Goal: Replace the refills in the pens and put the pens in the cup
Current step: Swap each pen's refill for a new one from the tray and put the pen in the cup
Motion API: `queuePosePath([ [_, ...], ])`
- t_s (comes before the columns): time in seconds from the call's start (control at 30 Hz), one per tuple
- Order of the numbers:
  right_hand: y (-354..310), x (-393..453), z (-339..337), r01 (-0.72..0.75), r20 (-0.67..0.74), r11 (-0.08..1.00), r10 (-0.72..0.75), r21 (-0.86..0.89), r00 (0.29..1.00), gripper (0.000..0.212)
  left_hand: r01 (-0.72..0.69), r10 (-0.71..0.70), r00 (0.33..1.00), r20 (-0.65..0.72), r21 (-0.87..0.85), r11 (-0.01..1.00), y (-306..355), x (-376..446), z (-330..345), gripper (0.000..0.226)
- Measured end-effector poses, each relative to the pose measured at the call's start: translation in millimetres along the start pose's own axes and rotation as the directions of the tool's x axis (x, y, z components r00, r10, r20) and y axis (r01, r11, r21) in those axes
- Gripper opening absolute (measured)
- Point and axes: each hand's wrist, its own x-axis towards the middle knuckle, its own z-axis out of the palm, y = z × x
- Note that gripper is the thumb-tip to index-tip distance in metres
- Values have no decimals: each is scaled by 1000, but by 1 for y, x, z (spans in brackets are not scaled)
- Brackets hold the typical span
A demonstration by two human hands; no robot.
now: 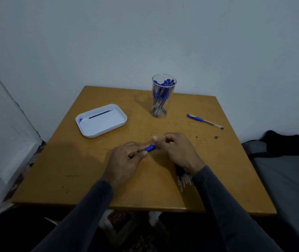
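My left hand [127, 157] and my right hand [177, 150] meet over the middle of the wooden table [72, 170]. Between their fingertips they hold a blue pen [150, 148], of which only a short blue part shows. A clear plastic cup [161, 106] holding several blue pens stands at the back of the table. One more blue pen [205, 121] lies to the right of the cup. A bundle of refills [184, 176] lies under my right wrist, partly hidden. A single dark refill [100, 114] lies in the white tray [119, 122].
The white tray sits at the table's back left with a small blue piece [80, 120] in its corner. A wall stands right behind the table. A grey seat with a dark cloth [283, 144] is at the right.
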Motion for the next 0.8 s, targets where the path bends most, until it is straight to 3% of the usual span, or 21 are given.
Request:
queuePosePath([
  [0.13,-2,1,-6,20,59,994,-27,110,998,8,-14,14,1000,-13,15,1000,0,1,1,31],
  [0.33,0,4,-2,-51,18,992,50,112,999,15,-8,8,1000,-26,8,1000,3,-1,1,33],
  [0.43,-7,2,-1,-32,19,986,29,164,999,19,85,-94,991,-93,-97,992,5,0,0,29],
  [0.47,-8,4,-1,-28,16,994,27,109,1000,32,130,-149,980,-129,-147,981,5,1,-2,29],
  [0.53,-7,12,1,-12,7,978,14,-208,1000,46,176,-212,958,-193,-187,966,3,3,-4,31],
  [0.6,-4,16,7,64,69,850,-33,-523,997,39,178,-213,954,-211,-173,969,4,3,-4,33],
  [0.63,-2,17,11,99,105,800,-46,-592,993,34,173,-206,956,-210,-163,971,5,3,-4,34],
  [0.8,-1,17,25,33,71,818,10,-574,997,22,138,-159,965,-209,-113,984,3,3,-5,34],
])
